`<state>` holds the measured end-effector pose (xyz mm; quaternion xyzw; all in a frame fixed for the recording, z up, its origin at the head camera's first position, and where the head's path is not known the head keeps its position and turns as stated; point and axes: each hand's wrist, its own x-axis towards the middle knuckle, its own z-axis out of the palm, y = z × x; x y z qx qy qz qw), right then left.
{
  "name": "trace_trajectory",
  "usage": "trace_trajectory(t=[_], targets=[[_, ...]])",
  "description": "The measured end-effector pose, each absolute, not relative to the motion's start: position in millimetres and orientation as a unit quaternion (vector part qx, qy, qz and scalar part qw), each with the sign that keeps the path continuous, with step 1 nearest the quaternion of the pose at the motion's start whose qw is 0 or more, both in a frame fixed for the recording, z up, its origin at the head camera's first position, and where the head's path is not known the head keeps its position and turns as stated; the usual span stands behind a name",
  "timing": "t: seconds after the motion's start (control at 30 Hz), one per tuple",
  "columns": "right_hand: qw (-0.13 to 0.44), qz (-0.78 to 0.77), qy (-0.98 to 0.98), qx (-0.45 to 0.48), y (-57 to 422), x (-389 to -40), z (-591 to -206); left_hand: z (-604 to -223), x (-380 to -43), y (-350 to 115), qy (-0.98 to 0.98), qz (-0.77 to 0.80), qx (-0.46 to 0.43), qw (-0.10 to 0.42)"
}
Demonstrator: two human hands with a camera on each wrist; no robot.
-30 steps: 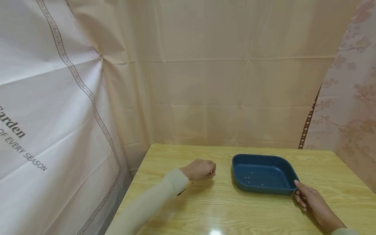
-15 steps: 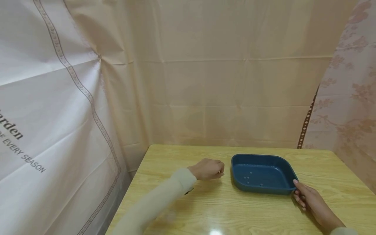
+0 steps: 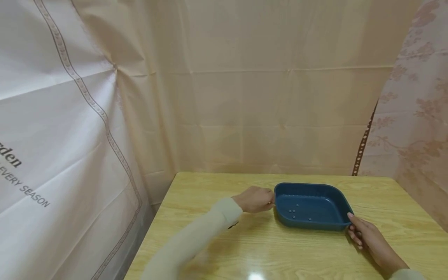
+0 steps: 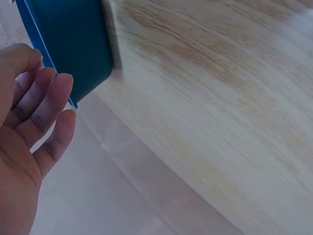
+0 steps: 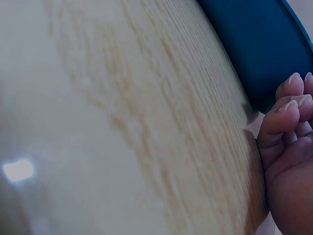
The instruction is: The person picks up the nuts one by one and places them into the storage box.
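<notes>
A deep dark-blue tray (image 3: 315,225) with rounded corners rests on the table. Several tiny ring-like metal pieces, which look like nuts (image 3: 309,219), lie scattered on its floor. At the near right corner my right hand (image 3: 367,235) grips the tray, thumb over the rim and fingers curled below. My left hand (image 3: 254,199) has its fingertips right at the tray's left rim, with thumb and fingers bent together. In the left wrist view those fingertips (image 4: 63,81) overlap the tray's rim, and I cannot tell whether they pinch the rim or something small.
The wood-grain table (image 3: 224,249) extends around the tray, with its far edge close behind. A beige cloth (image 3: 245,116) hangs at the back, a printed white cloth (image 3: 70,155) on the left and a floral one (image 3: 416,116) on the right.
My left hand has moved right across the table up to the tray's left rim. The right hand keeps its grip, and the tray stays in place. The head view has turned slightly.
</notes>
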<state>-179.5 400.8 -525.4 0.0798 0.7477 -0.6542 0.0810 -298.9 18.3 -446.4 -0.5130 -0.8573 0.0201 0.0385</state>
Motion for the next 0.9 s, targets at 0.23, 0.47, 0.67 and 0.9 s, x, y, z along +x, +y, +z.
trace_trajectory(t=[0.23, 0.47, 0.67, 0.9], targets=[[0.073, -0.659, 0.746, 0.067, 402.7, -179.4, -527.2, -445.2, -302.1, 29.4, -0.852, 0.006, -0.521, 0.040], [0.075, -0.656, 0.747, 0.078, 401.4, -178.9, -527.4, -444.5, -302.0, 46.3, -0.855, 0.016, -0.515, 0.053], [0.074, -0.659, 0.746, 0.061, 400.2, -177.7, -526.1, -443.2, -298.0, 60.3, -0.857, 0.028, -0.512, 0.048], [0.071, -0.663, 0.743, 0.062, 399.9, -177.9, -526.0, -445.4, -298.5, 76.0, -0.852, 0.049, -0.518, 0.053]])
